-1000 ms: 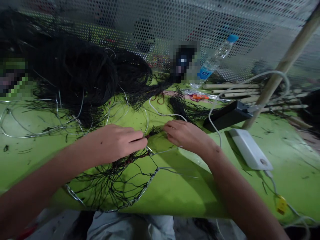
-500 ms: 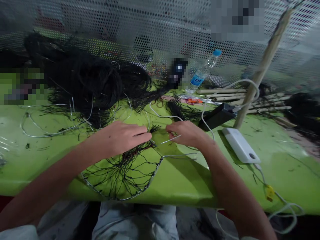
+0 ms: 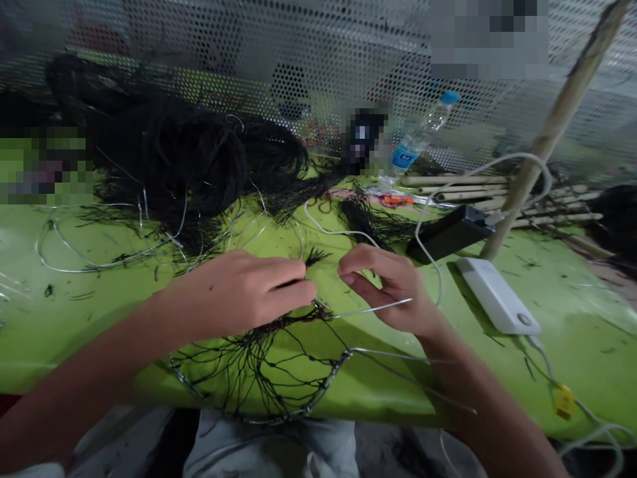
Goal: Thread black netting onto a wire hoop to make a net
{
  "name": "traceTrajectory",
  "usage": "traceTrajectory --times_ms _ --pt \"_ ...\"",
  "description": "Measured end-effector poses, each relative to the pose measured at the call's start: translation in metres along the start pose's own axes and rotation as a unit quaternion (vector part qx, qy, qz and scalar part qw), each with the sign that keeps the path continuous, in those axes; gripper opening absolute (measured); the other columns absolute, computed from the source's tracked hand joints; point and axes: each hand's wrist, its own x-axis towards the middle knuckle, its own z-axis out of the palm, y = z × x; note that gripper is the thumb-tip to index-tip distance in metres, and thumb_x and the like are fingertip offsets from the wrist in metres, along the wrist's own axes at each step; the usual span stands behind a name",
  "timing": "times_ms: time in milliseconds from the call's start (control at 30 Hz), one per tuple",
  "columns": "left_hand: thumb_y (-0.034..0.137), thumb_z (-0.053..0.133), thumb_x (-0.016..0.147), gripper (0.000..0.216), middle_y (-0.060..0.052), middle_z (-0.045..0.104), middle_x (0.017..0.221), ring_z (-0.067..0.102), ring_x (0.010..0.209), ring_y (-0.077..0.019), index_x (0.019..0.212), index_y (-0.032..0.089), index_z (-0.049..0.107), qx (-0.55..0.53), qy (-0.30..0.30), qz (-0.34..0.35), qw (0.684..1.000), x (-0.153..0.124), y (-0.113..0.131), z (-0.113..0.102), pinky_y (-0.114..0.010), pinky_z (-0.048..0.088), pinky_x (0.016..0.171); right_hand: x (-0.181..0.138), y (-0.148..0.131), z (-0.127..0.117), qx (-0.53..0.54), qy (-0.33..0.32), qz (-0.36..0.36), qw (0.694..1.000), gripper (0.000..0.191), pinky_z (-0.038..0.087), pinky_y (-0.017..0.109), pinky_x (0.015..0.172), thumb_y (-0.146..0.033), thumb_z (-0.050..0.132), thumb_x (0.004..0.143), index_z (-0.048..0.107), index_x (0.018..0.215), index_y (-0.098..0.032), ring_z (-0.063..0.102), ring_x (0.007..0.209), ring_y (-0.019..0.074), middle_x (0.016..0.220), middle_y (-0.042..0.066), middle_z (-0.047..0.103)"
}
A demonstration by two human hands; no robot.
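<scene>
A black net (image 3: 279, 365) hangs on a wire hoop (image 3: 323, 392) at the table's front edge. My left hand (image 3: 253, 289) is closed on the gathered netting, and a frayed tuft (image 3: 316, 256) sticks out past its fingertips. Just to the right is my right hand (image 3: 385, 282), thumb and forefinger pinched together; whatever is between them is too small to make out. A thin straight metal piece (image 3: 371, 309) runs from the gathered netting across in front of the right palm. Wire ends (image 3: 393, 355) of the hoop stretch right, towards the right forearm.
Black netting (image 3: 174, 153) is heaped at back left, with loose wire loops (image 3: 94, 265) before it. At right stand a wooden pole (image 3: 552, 133), a black box (image 3: 450, 234) and a white power bank (image 3: 497, 295) with cable. Behind are a bottle (image 3: 415, 143) and sticks (image 3: 462, 189).
The view has shifted slightly. My right hand has turned, its thumb showing more. The thin metal piece has moved lower and shows more of its length. The left hand keeps its hold on the netting.
</scene>
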Motion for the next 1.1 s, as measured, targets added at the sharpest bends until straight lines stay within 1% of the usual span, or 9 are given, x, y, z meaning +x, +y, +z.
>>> traceTrajectory --times_ms 133,233,367,467,600,733,867,1000,1100 --pt "0.014 0.05 0.103 0.017 0.001 0.059 0.085 0.051 0.062 -0.0154 0.102 0.018 0.066 -0.01 0.0 -0.003 1.0 0.0 0.001 -0.001 -0.035 0.035 0.053 -0.003 0.01 0.001 0.001 0.007 0.002 1.0 0.022 0.048 0.027 0.074 -0.002 0.063 0.095 0.063 0.103 -0.022 0.061 0.083 0.0132 0.091 0.002 0.065" --pt "0.015 0.052 0.103 0.015 0.001 0.059 0.084 0.052 0.06 -0.0153 0.103 0.017 0.066 0.002 0.0 0.001 1.0 0.001 0.001 0.001 -0.035 0.036 0.052 -0.003 0.01 0.003 0.033 -0.019 -0.008 0.999 0.023 0.05 0.028 0.077 0.001 0.061 0.095 0.063 0.103 -0.021 0.061 0.087 0.014 0.094 0.003 0.066" --pt "0.016 0.051 0.103 0.015 0.002 0.061 0.083 0.056 0.06 -0.0148 0.111 0.017 0.064 0.009 0.002 0.008 1.0 0.001 0.002 0.004 -0.033 0.035 0.05 -0.002 0.003 0.008 0.082 -0.048 -0.013 0.995 0.024 0.051 0.03 0.078 0.001 0.059 0.095 0.065 0.104 -0.02 0.062 0.089 0.0147 0.096 0.005 0.066" --pt "0.012 0.048 0.103 0.02 0.002 0.063 0.083 0.059 0.063 -0.0145 0.117 0.018 0.061 -0.001 0.002 0.004 1.0 0.002 0.003 0.005 -0.03 0.036 0.051 -0.003 0.002 0.014 0.101 -0.044 -0.003 0.994 0.021 0.051 0.029 0.077 -0.001 0.06 0.096 0.066 0.101 -0.021 0.062 0.089 0.0142 0.095 0.004 0.066" --pt "0.01 0.045 0.103 0.021 0.001 0.064 0.083 0.058 0.063 -0.0139 0.112 0.019 0.061 -0.016 -0.003 0.003 1.0 0.001 0.003 0.003 -0.029 0.037 0.053 -0.004 0.01 0.017 0.131 -0.039 0.011 0.991 0.018 0.051 0.03 0.077 -0.004 0.061 0.097 0.067 0.101 -0.021 0.064 0.088 0.0146 0.094 0.004 0.068" --pt "0.011 0.049 0.102 0.018 0.0 0.067 0.09 0.061 0.069 -0.0141 0.112 0.019 0.062 -0.037 -0.003 -0.011 0.999 -0.001 0.004 0.001 -0.028 0.04 0.057 -0.005 0.023 0.011 0.138 -0.021 0.005 0.99 0.018 0.052 0.033 0.08 -0.007 0.064 0.096 0.069 0.103 -0.022 0.065 0.089 0.0166 0.093 0.003 0.069" --pt "0.011 0.051 0.101 0.018 0.0 0.067 0.09 0.061 0.07 -0.0139 0.112 0.018 0.063 -0.045 -0.01 -0.015 0.999 0.0 0.004 0.0 -0.027 0.04 0.057 -0.007 0.032 0.004 0.125 -0.011 0.025 0.992 0.016 0.051 0.034 0.078 -0.011 0.065 0.097 0.071 0.104 -0.024 0.065 0.087 0.0175 0.093 0.003 0.07" --pt "0.011 0.05 0.102 0.02 0.0 0.065 0.088 0.06 0.068 -0.014 0.114 0.018 0.064 -0.042 -0.015 -0.013 0.999 0.001 0.003 0.001 -0.028 0.038 0.055 -0.006 0.032 0.005 0.134 -0.019 0.025 0.99 0.013 0.052 0.035 0.078 -0.015 0.066 0.097 0.071 0.103 -0.026 0.065 0.087 0.0184 0.092 0.003 0.07" --pt "0.011 0.048 0.102 0.022 0.0 0.062 0.083 0.055 0.064 -0.0134 0.113 0.018 0.065 -0.031 -0.012 -0.009 0.999 0.001 0.003 0.002 -0.029 0.035 0.054 -0.005 0.029 0.008 0.149 -0.03 0.021 0.988 0.012 0.052 0.036 0.079 -0.017 0.066 0.098 0.071 0.104 -0.026 0.066 0.087 0.0186 0.094 0.004 0.071"
